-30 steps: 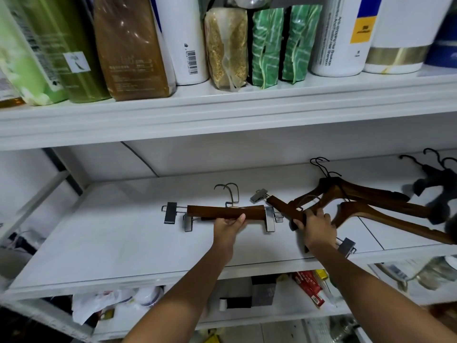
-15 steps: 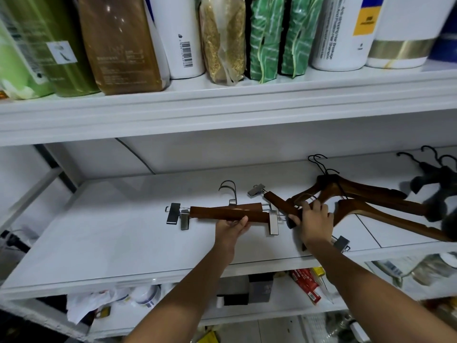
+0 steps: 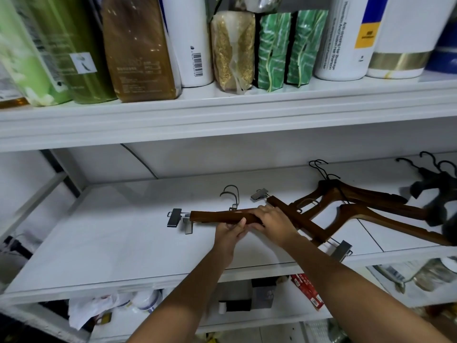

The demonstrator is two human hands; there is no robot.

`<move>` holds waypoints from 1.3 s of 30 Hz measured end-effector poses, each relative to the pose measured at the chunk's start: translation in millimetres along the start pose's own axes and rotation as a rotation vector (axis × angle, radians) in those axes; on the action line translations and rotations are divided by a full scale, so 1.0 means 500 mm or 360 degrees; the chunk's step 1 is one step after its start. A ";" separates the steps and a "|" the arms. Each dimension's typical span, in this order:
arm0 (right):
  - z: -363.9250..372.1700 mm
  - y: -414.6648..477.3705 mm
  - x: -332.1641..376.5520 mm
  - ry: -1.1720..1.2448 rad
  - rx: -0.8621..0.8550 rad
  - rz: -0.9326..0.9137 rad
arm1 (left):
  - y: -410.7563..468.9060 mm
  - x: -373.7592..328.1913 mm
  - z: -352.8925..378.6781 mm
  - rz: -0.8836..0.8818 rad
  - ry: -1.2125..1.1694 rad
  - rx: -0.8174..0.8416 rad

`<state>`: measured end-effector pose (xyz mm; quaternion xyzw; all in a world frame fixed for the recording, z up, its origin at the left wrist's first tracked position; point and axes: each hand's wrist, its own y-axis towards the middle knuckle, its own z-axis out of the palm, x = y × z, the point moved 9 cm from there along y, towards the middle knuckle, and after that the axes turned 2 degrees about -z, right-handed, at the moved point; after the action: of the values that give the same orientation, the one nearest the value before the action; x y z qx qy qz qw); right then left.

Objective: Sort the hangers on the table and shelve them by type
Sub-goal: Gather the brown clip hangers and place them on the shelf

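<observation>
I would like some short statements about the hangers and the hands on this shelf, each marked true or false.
1. Both hands rest on the same clip hanger. True: the left hand and right hand are on the level clip hanger.
2. A second clip hanger lies slanted to the right of them. True.
3. The wooden coat hangers lie on the left end of the shelf. False: they lie on the right.
4. The black hangers hang from a rail. False: they lie on the shelf at the far right.
5. Bottles stand on the shelf above. True.
</observation>
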<state>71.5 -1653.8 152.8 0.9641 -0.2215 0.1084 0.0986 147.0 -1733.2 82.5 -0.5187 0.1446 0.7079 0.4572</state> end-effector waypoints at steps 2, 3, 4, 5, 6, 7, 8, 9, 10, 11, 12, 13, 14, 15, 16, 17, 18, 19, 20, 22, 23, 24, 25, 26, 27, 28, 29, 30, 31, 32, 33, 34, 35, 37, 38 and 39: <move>0.012 0.000 -0.002 0.0039 -0.0016 0.0032 | -0.011 0.003 -0.024 -0.0095 0.0170 -0.0070; 0.021 -0.002 -0.009 0.0057 -0.0019 0.0065 | -0.021 0.005 -0.039 -0.0153 0.0302 -0.0131; 0.031 -0.004 -0.017 0.0065 -0.0011 0.0095 | -0.031 0.006 -0.056 -0.0187 0.0444 -0.0202; 0.042 -0.007 -0.026 0.0059 0.0013 0.0117 | -0.041 0.004 -0.070 -0.0183 0.0561 -0.0251; 0.053 -0.011 -0.030 0.0043 0.0042 0.0127 | -0.049 -0.004 -0.083 -0.0118 0.0687 -0.0285; 0.064 -0.014 -0.032 0.0029 0.0070 0.0130 | -0.055 -0.021 -0.091 0.0006 0.0885 -0.0312; 0.073 -0.017 -0.033 0.0021 0.0091 0.0129 | -0.060 -0.044 -0.094 0.0177 0.1176 -0.0341; 0.080 -0.019 -0.032 0.0013 0.0094 0.0121 | -0.068 -0.072 -0.091 0.0369 0.1507 -0.0380; 0.085 -0.020 -0.033 0.0008 0.0090 0.0119 | -0.075 -0.099 -0.083 0.0568 0.1804 -0.0427; 0.088 -0.021 -0.035 0.0007 0.0083 0.0126 | -0.081 -0.120 -0.069 0.0736 0.2042 -0.0441; 0.090 -0.021 -0.037 0.0015 0.0078 0.0142 | -0.079 -0.128 -0.055 0.0867 0.2254 -0.0408; 0.090 -0.020 -0.040 0.0019 0.0071 0.0156 | -0.070 -0.123 -0.043 0.0908 0.2485 -0.0328; 0.090 -0.017 -0.042 0.0019 0.0069 0.0170 | -0.055 -0.110 -0.042 0.0865 0.2711 -0.0240; 0.091 -0.015 -0.043 0.0017 0.0071 0.0185 | -0.040 -0.096 -0.046 0.0770 0.2909 -0.0170; 0.092 -0.013 -0.044 0.0016 0.0069 0.0206 | -0.025 -0.081 -0.056 0.0664 0.3075 -0.0108; 0.093 -0.010 -0.046 0.0006 0.0064 0.0227 | -0.016 -0.071 -0.062 0.0604 0.3205 -0.0054; 0.095 -0.007 -0.047 -0.0017 0.0059 0.0246 | -0.010 -0.064 -0.065 0.0592 0.3292 -0.0021; 0.098 -0.006 -0.048 -0.0053 0.0062 0.0263 | -0.008 -0.060 -0.065 0.0612 0.3343 -0.0013; 0.100 -0.005 -0.048 -0.0093 0.0074 0.0276 | -0.006 -0.060 -0.064 0.0636 0.3350 -0.0024; 0.102 -0.008 -0.048 -0.0157 0.0108 0.0282 | -0.003 -0.062 -0.062 0.0658 0.3324 -0.0052; 0.099 -0.011 -0.048 -0.0164 0.0106 0.0279 | 0.000 -0.062 -0.063 0.0653 0.3310 -0.0055; 0.091 -0.015 -0.051 -0.0159 0.0069 0.0276 | 0.002 -0.062 -0.063 0.0652 0.3295 -0.0050; 0.078 -0.021 -0.054 -0.0165 -0.0001 0.0276 | 0.004 -0.063 -0.063 0.0654 0.3279 -0.0050; 0.060 -0.028 -0.062 -0.0200 -0.0095 0.0297 | 0.006 -0.065 -0.063 0.0659 0.3264 -0.0050; 0.037 -0.038 -0.073 -0.0258 -0.0202 0.0352 | 0.009 -0.067 -0.062 0.0659 0.3254 -0.0051; 0.014 -0.049 -0.090 -0.0310 -0.0317 0.0442 | 0.012 -0.069 -0.063 0.0662 0.3242 -0.0052; -0.011 -0.064 -0.110 -0.0348 -0.0422 0.0552 | 0.014 -0.070 -0.061 0.0664 0.3226 -0.0046; -0.030 -0.080 -0.132 -0.0367 -0.0484 0.0665 | 0.017 -0.070 -0.061 0.0665 0.3203 -0.0042; -0.043 -0.096 -0.153 -0.0382 -0.0473 0.0770 | 0.020 -0.070 -0.060 0.0662 0.3173 -0.0046; -0.046 -0.108 -0.176 -0.0398 -0.0386 0.0866 | 0.021 -0.071 -0.059 0.0656 0.3143 -0.0054; -0.041 -0.119 -0.196 -0.0406 -0.0255 0.0953 | 0.022 -0.072 -0.060 0.0651 0.3110 -0.0066; -0.034 -0.131 -0.214 -0.0404 -0.0132 0.1028 | 0.023 -0.072 -0.058 0.0652 0.3080 -0.0078; -0.028 -0.141 -0.228 -0.0378 -0.0048 0.1080 | 0.023 -0.074 -0.056 0.0657 0.3049 -0.0095; -0.023 -0.149 -0.242 -0.0283 0.0004 0.1106 | 0.020 -0.077 -0.049 0.0661 0.2985 -0.0121; -0.021 -0.149 -0.244 -0.0240 0.0013 0.1094 | 0.019 -0.078 -0.045 0.0662 0.2960 -0.0123; -0.020 -0.146 -0.245 -0.0205 0.0021 0.1081 | 0.016 -0.080 -0.040 0.0666 0.2940 -0.0121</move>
<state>-4.9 -1537.2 120.9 0.8408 -0.5349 0.0754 0.0366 154.6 -1771.0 106.4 -0.8518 0.5161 0.0893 0.0084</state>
